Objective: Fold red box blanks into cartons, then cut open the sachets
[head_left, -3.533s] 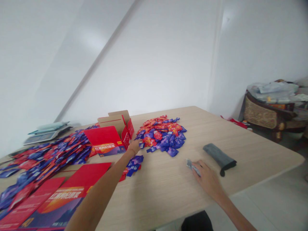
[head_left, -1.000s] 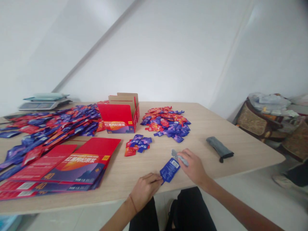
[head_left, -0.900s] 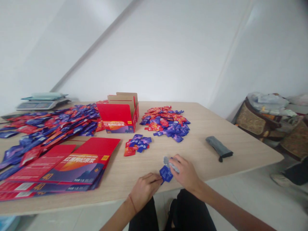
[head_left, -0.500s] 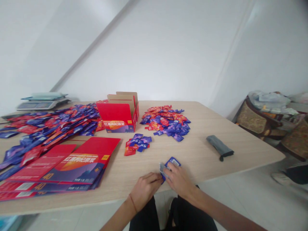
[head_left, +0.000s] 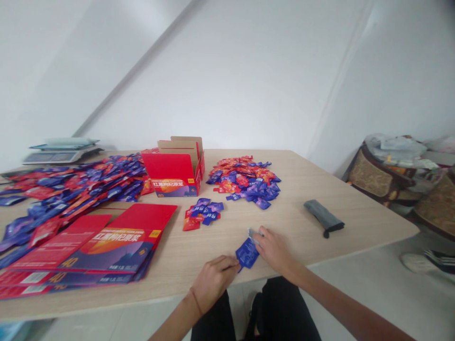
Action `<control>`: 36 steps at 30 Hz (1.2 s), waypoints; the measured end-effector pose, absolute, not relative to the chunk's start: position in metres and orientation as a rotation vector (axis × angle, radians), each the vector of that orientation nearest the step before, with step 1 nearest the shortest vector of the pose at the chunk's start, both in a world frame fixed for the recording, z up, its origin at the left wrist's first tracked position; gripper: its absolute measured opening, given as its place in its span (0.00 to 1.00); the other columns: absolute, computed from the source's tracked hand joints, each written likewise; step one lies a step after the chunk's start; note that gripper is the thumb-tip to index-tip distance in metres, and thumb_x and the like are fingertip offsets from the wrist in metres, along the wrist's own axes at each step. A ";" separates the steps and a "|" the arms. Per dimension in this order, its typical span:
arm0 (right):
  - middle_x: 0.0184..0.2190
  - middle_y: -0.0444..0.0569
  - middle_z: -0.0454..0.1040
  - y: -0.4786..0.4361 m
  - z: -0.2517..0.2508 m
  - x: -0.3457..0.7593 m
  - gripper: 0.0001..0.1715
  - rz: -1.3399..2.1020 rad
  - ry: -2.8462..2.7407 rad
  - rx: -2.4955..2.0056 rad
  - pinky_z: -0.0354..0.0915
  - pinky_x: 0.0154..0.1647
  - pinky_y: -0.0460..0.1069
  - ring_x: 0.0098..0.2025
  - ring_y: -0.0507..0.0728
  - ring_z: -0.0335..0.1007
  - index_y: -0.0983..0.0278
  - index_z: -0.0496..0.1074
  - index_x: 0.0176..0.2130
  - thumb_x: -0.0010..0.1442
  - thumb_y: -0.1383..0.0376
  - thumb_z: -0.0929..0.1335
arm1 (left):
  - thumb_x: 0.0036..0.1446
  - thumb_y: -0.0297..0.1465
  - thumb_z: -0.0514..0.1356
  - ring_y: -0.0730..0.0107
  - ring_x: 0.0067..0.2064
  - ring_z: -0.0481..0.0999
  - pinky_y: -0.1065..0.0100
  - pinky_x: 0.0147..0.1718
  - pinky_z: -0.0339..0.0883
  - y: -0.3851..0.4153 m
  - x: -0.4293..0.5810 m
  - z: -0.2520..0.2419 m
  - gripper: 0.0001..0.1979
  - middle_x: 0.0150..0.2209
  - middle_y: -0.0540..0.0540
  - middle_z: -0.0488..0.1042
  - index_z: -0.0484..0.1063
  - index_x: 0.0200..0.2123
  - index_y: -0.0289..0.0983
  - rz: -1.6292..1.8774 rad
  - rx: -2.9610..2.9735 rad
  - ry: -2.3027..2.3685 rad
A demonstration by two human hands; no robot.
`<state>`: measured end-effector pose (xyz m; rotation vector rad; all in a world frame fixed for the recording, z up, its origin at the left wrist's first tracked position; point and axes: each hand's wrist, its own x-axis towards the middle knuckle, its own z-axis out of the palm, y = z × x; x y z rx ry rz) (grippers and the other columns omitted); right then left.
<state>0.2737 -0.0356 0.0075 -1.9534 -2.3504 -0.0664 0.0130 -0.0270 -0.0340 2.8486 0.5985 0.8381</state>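
Near the table's front edge, my left hand [head_left: 217, 280] pinches the lower left corner of a blue sachet [head_left: 247, 253]. My right hand [head_left: 272, 247] is closed on a small pale grey item [head_left: 253, 234] at the sachet's upper right edge; what the item is cannot be made out. A small group of red and blue sachets [head_left: 204, 213] lies beyond my left hand. Farther back is a larger heap of red and blue sachets [head_left: 249, 182]. The open red box [head_left: 174, 175] stands to the left of that heap.
Flat red and purple cartons [head_left: 117, 241] are stacked at the left front of the wooden table [head_left: 305, 170]. Behind them spreads a big sachet pile [head_left: 95, 180], with a scale [head_left: 62, 155] at the back. A grey pouch [head_left: 324, 217] lies right; bags rest on a patterned chair [head_left: 377, 175].
My right hand has moved slightly up and right with the pale grey item, uncovering more of the blue sachet. The sachet's face now shows; my left hand has stayed at its corner.
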 end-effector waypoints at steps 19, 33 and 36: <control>0.52 0.51 0.75 -0.063 0.017 0.233 0.18 0.047 -2.349 -1.698 0.69 0.50 0.52 0.51 0.60 0.73 0.56 0.77 0.56 0.70 0.65 0.66 | 0.76 0.29 0.54 0.65 0.48 0.82 0.66 0.48 0.80 -0.031 0.015 -0.024 0.13 0.47 0.44 0.82 0.78 0.52 0.39 0.840 2.837 0.599; 0.52 0.54 0.75 -0.061 0.012 0.231 0.17 0.000 -2.465 -1.728 0.69 0.50 0.54 0.53 0.62 0.71 0.59 0.76 0.56 0.70 0.65 0.66 | 0.75 0.29 0.54 0.65 0.49 0.82 0.65 0.50 0.80 -0.029 0.015 -0.029 0.13 0.47 0.44 0.82 0.77 0.54 0.38 0.817 2.828 0.584; 0.53 0.55 0.75 -0.058 0.015 0.235 0.17 -0.002 -2.471 -1.755 0.69 0.50 0.54 0.53 0.63 0.72 0.60 0.76 0.56 0.70 0.67 0.66 | 0.76 0.28 0.54 0.64 0.49 0.82 0.65 0.51 0.79 -0.029 0.014 -0.029 0.14 0.49 0.44 0.82 0.77 0.55 0.39 0.819 2.814 0.577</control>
